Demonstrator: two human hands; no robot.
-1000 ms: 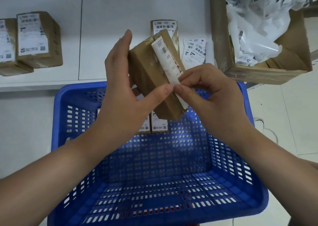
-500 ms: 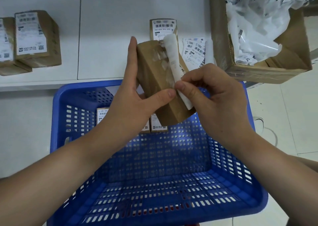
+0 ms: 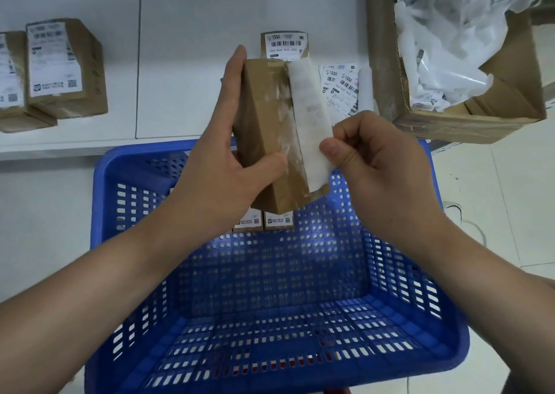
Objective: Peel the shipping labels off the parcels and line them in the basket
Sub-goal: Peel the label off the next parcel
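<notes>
My left hand (image 3: 219, 165) grips a brown cardboard parcel (image 3: 267, 135) upright over the far end of a blue plastic basket (image 3: 270, 333), thumb on its front face. My right hand (image 3: 378, 171) pinches the lower edge of the parcel's white shipping label (image 3: 310, 123). The label is turned blank side up and stays attached along the parcel's right edge. Two labelled parcels (image 3: 264, 220) lie in the basket at its far wall, mostly hidden behind the held parcel.
A white table holds two labelled parcels (image 3: 60, 66) at the far left, one labelled parcel (image 3: 284, 45) behind the held one, and loose peeled labels (image 3: 342, 89). An open cardboard box (image 3: 450, 63) of crumpled label waste stands at the right. White tiled floor lies beside the basket.
The label has come off the parcel's front face and folded over to the right, blank side up. My right hand moved right with it. The left hand turned the parcel more upright.
</notes>
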